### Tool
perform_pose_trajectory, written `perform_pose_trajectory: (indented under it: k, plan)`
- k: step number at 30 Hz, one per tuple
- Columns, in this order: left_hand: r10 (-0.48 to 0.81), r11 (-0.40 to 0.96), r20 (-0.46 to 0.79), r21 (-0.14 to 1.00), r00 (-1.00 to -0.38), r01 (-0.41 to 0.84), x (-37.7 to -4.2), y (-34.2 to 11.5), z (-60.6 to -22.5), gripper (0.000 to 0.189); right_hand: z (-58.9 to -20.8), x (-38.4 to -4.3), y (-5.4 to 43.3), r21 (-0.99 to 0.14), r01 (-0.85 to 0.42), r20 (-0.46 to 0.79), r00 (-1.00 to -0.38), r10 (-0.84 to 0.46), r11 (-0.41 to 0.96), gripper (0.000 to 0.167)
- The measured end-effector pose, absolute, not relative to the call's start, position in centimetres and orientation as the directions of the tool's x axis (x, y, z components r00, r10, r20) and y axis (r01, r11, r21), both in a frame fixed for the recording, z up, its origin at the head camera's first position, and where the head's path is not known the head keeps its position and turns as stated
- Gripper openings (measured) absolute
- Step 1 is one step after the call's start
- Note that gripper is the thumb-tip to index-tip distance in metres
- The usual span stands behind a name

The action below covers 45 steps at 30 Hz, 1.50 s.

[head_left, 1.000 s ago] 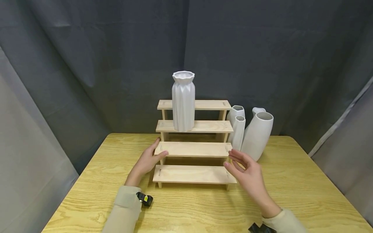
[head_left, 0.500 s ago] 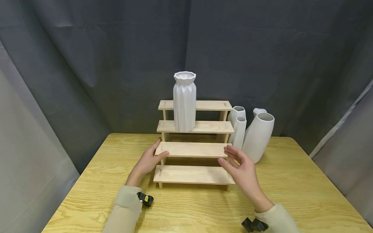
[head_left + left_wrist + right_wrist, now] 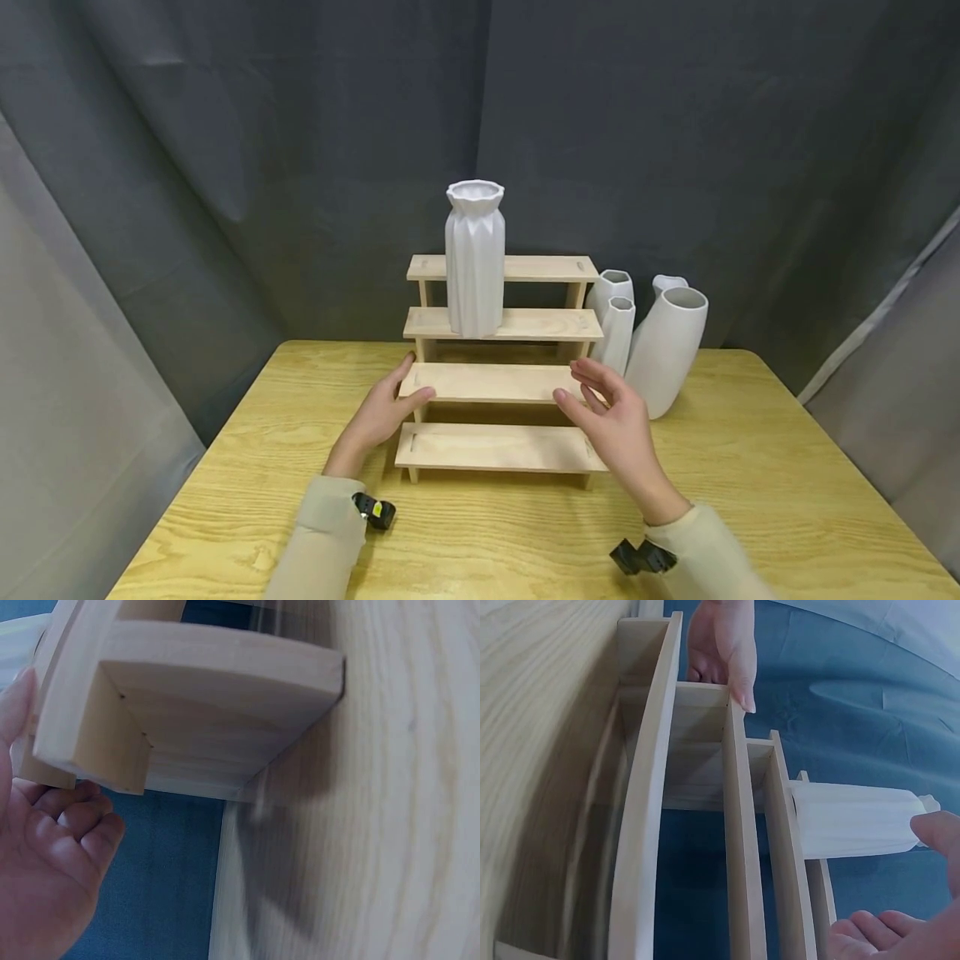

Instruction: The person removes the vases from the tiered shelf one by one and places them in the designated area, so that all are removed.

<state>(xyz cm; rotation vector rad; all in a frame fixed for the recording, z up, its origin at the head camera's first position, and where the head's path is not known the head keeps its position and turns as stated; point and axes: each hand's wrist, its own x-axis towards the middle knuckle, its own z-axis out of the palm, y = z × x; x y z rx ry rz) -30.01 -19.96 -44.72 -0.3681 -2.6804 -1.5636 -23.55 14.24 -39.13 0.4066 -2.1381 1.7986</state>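
Note:
A wooden four-step display stand stands on the table. My left hand grips the left end of its second step from the bottom, thumb on top, with the fingers curled under the edge. One white pleated vase stands upright on the third step; the right wrist view also shows this vase. My right hand holds nothing and hovers in front of the stand's right end, thumb and fingers apart and loosely bent.
To the right of the stand, several white vases cluster on the wooden table, among them a large rounded vase and a slim faceted vase. Dark curtains hang behind the table.
My right hand has drifted left and slightly up across the stand's right end. The left hand keeps its grip, and the vase on the stand has not moved.

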Motion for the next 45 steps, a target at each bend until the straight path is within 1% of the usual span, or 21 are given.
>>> perform_pose_trajectory:
  k: [6, 12, 20, 26, 34, 45]
  plan:
    - [0.190, 0.471, 0.135, 0.857, -0.972, 0.211, -30.0, -20.0, -44.7, 0.089, -38.6, -24.3, 13.6, -0.893, -0.427, 0.429, -0.903, -0.020, 0.144, 0.058]
    - [0.190, 0.481, 0.125, 0.853, -0.974, 0.204, -30.1, -20.1, -44.8, 0.091, -38.3, -25.0, 13.2, -0.893, -0.423, 0.426, -0.905, -0.013, 0.154, 0.057]
    - [0.192, 0.461, 0.126, 0.864, -0.973, 0.202, -29.8, -19.9, -44.5, 0.090, -37.9, -25.7, 13.0, -0.883, -0.429, 0.434, -0.901, -0.017, 0.191, 0.062]
    - [0.192, 0.474, 0.132, 0.855, -0.972, 0.210, -30.2, -20.1, -44.9, 0.092, -37.6, -26.3, 12.8, -0.890, -0.414, 0.420, -0.908, -0.011, 0.194, 0.066]
    - [0.196, 0.470, 0.136, 0.856, -0.971, 0.215, -30.1, -20.0, -44.8, 0.089, -37.3, -27.1, 12.4, -0.893, -0.420, 0.423, -0.906, -0.016, 0.163, 0.069]
    - [0.193, 0.467, 0.129, 0.860, -0.973, 0.207, -30.2, -20.0, -45.0, 0.091, -36.7, -28.6, 11.8, -0.878, -0.423, 0.430, -0.903, -0.021, 0.224, 0.072]
